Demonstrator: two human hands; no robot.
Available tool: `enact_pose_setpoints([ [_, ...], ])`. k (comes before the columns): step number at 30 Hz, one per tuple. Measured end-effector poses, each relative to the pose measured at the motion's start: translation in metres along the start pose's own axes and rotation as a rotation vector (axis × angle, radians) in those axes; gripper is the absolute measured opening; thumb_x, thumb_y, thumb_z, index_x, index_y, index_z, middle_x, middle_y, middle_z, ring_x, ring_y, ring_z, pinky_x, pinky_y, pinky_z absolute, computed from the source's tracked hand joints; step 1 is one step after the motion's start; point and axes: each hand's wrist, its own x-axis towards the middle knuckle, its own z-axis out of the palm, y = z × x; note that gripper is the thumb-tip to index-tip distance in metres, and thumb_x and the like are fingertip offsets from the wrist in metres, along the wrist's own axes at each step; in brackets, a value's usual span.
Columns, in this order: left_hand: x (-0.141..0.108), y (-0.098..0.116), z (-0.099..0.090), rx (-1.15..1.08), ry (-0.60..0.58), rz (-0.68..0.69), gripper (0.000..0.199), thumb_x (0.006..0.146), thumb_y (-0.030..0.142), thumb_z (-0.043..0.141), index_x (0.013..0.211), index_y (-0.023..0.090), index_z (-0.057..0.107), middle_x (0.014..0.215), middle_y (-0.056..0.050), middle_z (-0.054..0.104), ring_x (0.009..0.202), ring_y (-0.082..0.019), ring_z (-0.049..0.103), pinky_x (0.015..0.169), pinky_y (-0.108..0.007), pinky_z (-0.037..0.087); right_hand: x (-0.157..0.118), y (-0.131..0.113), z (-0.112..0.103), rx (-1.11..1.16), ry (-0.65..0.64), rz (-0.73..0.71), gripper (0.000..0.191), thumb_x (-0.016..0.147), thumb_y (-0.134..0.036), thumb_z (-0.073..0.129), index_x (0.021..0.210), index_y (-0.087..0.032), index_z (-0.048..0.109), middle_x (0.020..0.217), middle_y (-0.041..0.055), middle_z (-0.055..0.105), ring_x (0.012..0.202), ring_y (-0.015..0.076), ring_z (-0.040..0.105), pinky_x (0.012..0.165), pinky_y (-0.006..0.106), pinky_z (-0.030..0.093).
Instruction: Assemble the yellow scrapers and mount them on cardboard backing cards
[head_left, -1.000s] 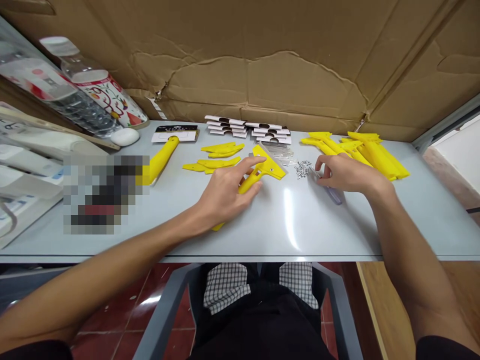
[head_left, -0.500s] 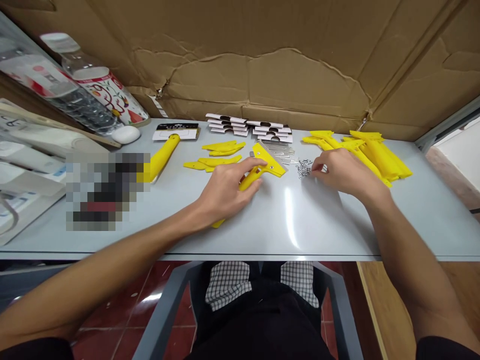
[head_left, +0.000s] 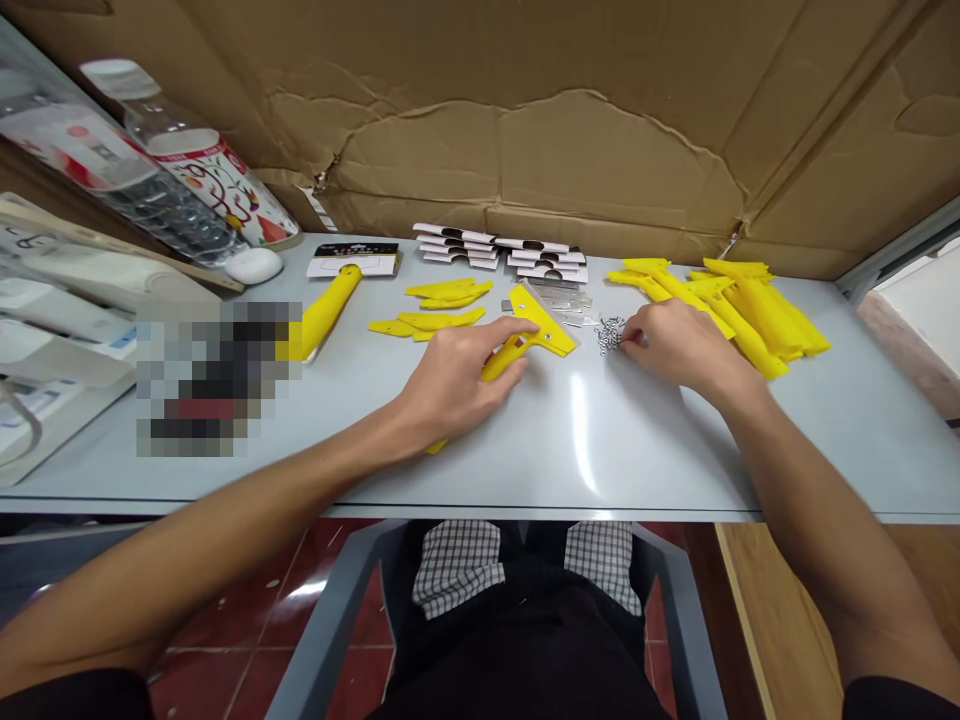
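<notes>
My left hand (head_left: 466, 375) is wrapped round the handle of a yellow scraper (head_left: 541, 325), whose wide head points to the back right. Beside the small pile of screws (head_left: 610, 333), my right hand (head_left: 671, 340) has its fingertips pinched together; anything between them is too small to make out. Thin metal blades (head_left: 559, 297) lie behind the scraper head. Loose yellow plates (head_left: 442, 320) are to its left. More yellow scraper handles (head_left: 780, 310) are heaped to the right, just beyond my right hand.
Folded cards (head_left: 540, 258) stand at the back against brown cardboard (head_left: 600, 150). On the left are a yellow handle (head_left: 328, 312) on a black-and-white card, a pixelated dark object (head_left: 225, 380), bottles (head_left: 165, 190) and white packages (head_left: 67, 330). The grey table (head_left: 525, 470) has its front edge near my lap.
The view has shifted slightly. My right hand has stayed beside the screws with its fingertips a little closer together, and my left hand still holds the scraper.
</notes>
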Motion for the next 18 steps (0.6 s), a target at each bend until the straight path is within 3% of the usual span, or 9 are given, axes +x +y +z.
enact_pose_setpoints([
  [5,-0.0029,-0.0043,0.0031,0.031,-0.020,0.071,0.038,0.100,0.024,0.065,0.136,0.020,0.077,0.128,-0.011,0.083,0.111,-0.028,0.079,0.101,-0.045,0.061,-0.0009,-0.0008,-0.0012,-0.054,-0.024,0.024,0.021,0.089,-0.024,0.060,0.088,-0.024,0.081,0.096,0.0130,0.079,0.086,0.0327,0.067,0.065,0.044,0.040],
  [11,-0.0084,-0.0100,0.0053,0.149,-0.142,0.110,0.049,0.102,0.021,0.063,0.150,0.029,0.070,0.117,-0.010,0.081,0.091,-0.025,0.077,0.087,-0.041,0.062,-0.0020,-0.0011,-0.0013,-0.099,-0.012,0.031,0.020,0.090,-0.023,0.058,0.084,-0.025,0.078,0.092,0.0125,0.077,0.083,0.0319,0.067,0.062,0.042,0.036],
  [15,-0.0099,-0.0083,0.0042,0.244,-0.167,0.112,0.050,0.105,0.019,0.058,0.151,0.035,0.070,0.123,-0.012,0.075,0.089,-0.024,0.074,0.080,-0.038,0.060,-0.0016,-0.0007,-0.0002,-0.093,-0.004,0.024,0.022,0.093,-0.028,0.059,0.084,-0.025,0.079,0.092,0.0123,0.078,0.083,0.0323,0.067,0.062,0.041,0.036],
  [18,-0.0099,-0.0074,0.0046,0.232,-0.159,0.108,0.048,0.106,0.019,0.058,0.149,0.034,0.071,0.129,-0.012,0.074,0.095,-0.025,0.074,0.084,-0.040,0.061,-0.0009,0.0000,0.0003,-0.076,-0.014,0.033,0.023,0.095,-0.032,0.060,0.087,-0.025,0.081,0.096,0.0133,0.079,0.088,0.0341,0.068,0.065,0.043,0.040],
])
